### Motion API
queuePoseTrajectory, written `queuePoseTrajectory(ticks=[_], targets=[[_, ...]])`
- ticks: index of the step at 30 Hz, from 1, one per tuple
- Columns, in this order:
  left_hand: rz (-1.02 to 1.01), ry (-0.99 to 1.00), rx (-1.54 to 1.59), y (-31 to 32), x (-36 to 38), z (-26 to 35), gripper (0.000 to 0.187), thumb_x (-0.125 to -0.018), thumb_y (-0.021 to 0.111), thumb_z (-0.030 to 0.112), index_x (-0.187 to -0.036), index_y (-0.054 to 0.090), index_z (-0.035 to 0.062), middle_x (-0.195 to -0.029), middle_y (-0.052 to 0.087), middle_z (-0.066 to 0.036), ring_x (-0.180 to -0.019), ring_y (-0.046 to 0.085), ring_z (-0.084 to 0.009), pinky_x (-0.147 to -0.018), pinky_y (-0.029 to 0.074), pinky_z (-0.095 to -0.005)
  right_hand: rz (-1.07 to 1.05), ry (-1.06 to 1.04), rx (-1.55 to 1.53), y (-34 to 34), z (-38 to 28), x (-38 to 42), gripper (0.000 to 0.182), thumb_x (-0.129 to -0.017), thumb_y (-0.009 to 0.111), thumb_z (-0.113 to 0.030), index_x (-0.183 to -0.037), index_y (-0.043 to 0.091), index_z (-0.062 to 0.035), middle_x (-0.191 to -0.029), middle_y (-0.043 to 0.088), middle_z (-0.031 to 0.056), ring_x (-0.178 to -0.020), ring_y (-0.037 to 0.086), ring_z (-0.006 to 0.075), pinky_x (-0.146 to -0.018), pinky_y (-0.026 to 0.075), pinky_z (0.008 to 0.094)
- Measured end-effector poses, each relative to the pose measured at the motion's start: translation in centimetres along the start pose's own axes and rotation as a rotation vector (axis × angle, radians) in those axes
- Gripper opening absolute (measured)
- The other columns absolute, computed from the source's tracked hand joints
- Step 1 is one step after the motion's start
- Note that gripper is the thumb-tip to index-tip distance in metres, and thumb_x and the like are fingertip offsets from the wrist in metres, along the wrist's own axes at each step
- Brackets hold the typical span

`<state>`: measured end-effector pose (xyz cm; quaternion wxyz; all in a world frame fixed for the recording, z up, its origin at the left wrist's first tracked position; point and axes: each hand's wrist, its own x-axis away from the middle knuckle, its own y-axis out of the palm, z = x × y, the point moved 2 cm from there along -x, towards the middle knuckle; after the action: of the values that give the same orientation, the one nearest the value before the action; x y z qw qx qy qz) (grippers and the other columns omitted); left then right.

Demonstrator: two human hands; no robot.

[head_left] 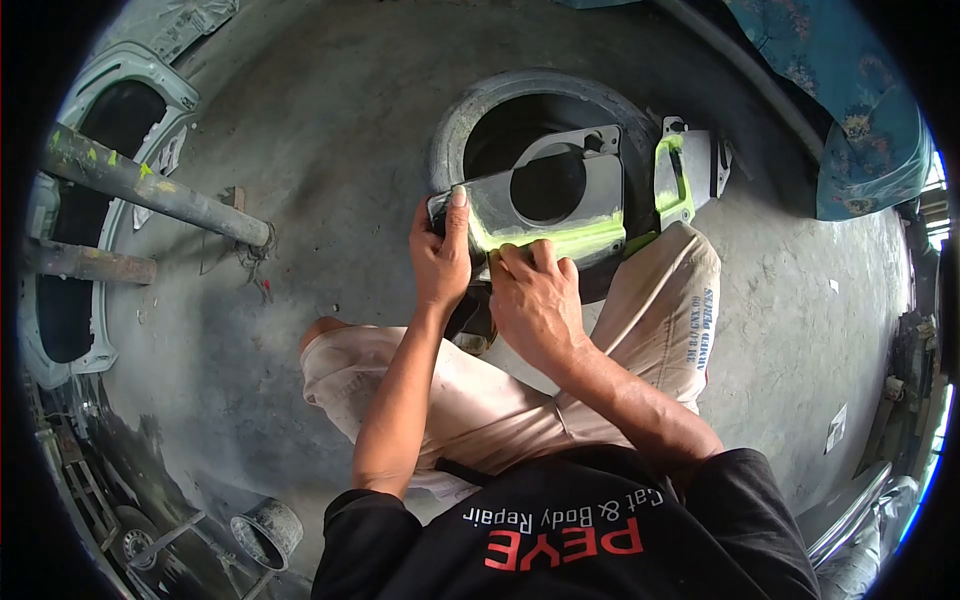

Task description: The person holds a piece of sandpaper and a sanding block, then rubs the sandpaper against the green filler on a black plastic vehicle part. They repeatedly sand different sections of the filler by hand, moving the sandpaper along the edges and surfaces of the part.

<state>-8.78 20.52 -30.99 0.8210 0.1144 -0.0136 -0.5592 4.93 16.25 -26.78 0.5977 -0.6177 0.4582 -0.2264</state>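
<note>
A grey panel (600, 185) with a large round hole is propped over a black tyre (455, 130) that lies flat on the floor. Yellow-green filler (585, 238) coats its near edge and left corner. At the panel's left end, my left hand (442, 262) grips it, thumb on top and fingers curled around the side. My right hand (538, 305) presses bent fingertips onto the green-coated edge; whatever may lie under them is hidden. Right of the tyre, close to my knee, is a second grey part (690, 170) with a green-coated frame.
Painted metal pipes (165, 195) jut in from the left, beside a grey car door shell (110, 335). A bucket (268, 535) is tipped at lower left. Blue patterned cloth (850, 130) hangs at upper right, near a long pole (740, 65). Concrete floor (330, 120) surrounds me.
</note>
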Motion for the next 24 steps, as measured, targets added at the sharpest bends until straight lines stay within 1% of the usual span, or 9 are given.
queuePoseTrajectory(ticks=[5,10,12,13,15,16,21,23,24], targets=[[-0.012,-0.004,0.011,0.0,0.1,-0.5,0.031,-0.103,0.065,0.031,-0.101,0.061,0.0006,-0.08,0.059,0.002,-0.07,0.048,-0.0051,-0.061,0.04,-0.0239,-0.06,0.002,0.013,-0.3,0.0,-0.3,0.018,-0.076,0.066,-0.015,-0.091,0.068,-0.0057,-0.099,0.059,0.0047,-0.101,0.05,0.0279,-0.075,0.04,0.0404],[0.006,0.057,-0.005,0.3,0.1,-0.2,0.031,-0.103,0.065,0.031,-0.1,0.061,0.0004,-0.08,0.059,0.002,-0.071,0.049,-0.0048,-0.062,0.041,-0.0237,-0.018,-0.048,0.016,0.0,0.6,-0.4,0.014,-0.077,0.066,-0.016,-0.087,0.068,-0.006,-0.099,0.059,0.0048,-0.101,0.05,0.0282,-0.075,0.04,0.0408],[-0.008,0.025,0.01,0.1,0.1,-0.1,0.031,-0.103,0.065,0.031,-0.1,0.061,0.0003,-0.079,0.059,0.003,-0.071,0.049,-0.0049,-0.062,0.041,-0.0237,-0.208,0.035,0.15,0.1,0.4,-0.7,0.03,-0.078,0.07,-0.018,-0.106,0.069,-0.0075,-0.104,0.059,0.0027,-0.105,0.05,0.0257,-0.08,0.043,0.0409],[-0.017,-0.003,0.025,0.2,0.0,-0.1,0.031,-0.103,0.065,0.031,-0.1,0.062,0.0002,-0.079,0.059,0.003,-0.071,0.048,-0.0049,-0.062,0.041,-0.0237,-0.206,0.038,0.151,0.0,0.6,-0.7,0.03,-0.078,0.07,-0.018,-0.106,0.069,-0.0075,-0.104,0.059,0.0027,-0.105,0.05,0.0257,-0.08,0.043,0.0409],[-0.023,0.007,0.01,0.1,0.0,-0.1,0.031,-0.103,0.065,0.031,-0.1,0.061,0.0002,-0.078,0.058,0.003,-0.07,0.048,-0.005,-0.062,0.04,-0.0236,-0.092,0.022,-0.069,-0.6,0.8,-0.5,0.032,-0.08,0.068,-0.018,-0.11,0.069,-0.009,-0.107,0.061,0.0018,-0.106,0.051,0.0261,-0.082,0.044,0.0416],[-0.026,0.016,-0.005,-0.1,0.0,0.0,0.031,-0.103,0.065,0.03,-0.1,0.061,0.0002,-0.078,0.058,0.003,-0.07,0.048,-0.005,-0.062,0.04,-0.0235,0.014,-0.007,-0.09,-0.3,1.3,-0.4,0.02,-0.076,0.071,-0.018,-0.094,0.069,-0.0098,-0.099,0.061,0.0016,-0.101,0.052,0.0275,-0.078,0.043,0.0422],[-0.004,0.021,-0.021,0.3,0.4,0.1,0.031,-0.103,0.064,0.031,-0.1,0.061,0.0001,-0.078,0.058,0.002,-0.07,0.048,-0.0058,-0.062,0.04,-0.0245,-0.056,0.058,-0.009,-0.4,1.1,-0.8,0.016,-0.076,0.07,-0.017,-0.09,0.07,-0.0089,-0.093,0.063,0.0035,-0.1,0.054,0.0294,-0.076,0.044,0.0448],[-0.004,0.042,-0.003,0.4,0.3,0.3,0.032,-0.103,0.065,0.032,-0.1,0.062,-0.0001,-0.078,0.058,0.002,-0.07,0.048,-0.0061,-0.062,0.04,-0.0248,-0.191,0.149,-0.09,-0.6,0.6,-1.6,0.017,-0.078,0.068,-0.017,-0.094,0.071,-0.0109,-0.098,0.066,0.0027,-0.1,0.053,0.0286,-0.082,0.045,0.0445],[-0.012,0.024,-0.012,0.2,0.2,0.3,0.032,-0.103,0.065,0.032,-0.101,0.062,-0.0004,-0.079,0.059,0.001,-0.071,0.048,-0.0065,-0.063,0.041,-0.025,-0.085,0.204,-0.223,0.1,0.8,-1.8,0.016,-0.078,0.067,-0.015,-0.092,0.072,-0.0108,-0.098,0.068,0.0022,-0.101,0.054,0.029,-0.082,0.044,0.0454]])
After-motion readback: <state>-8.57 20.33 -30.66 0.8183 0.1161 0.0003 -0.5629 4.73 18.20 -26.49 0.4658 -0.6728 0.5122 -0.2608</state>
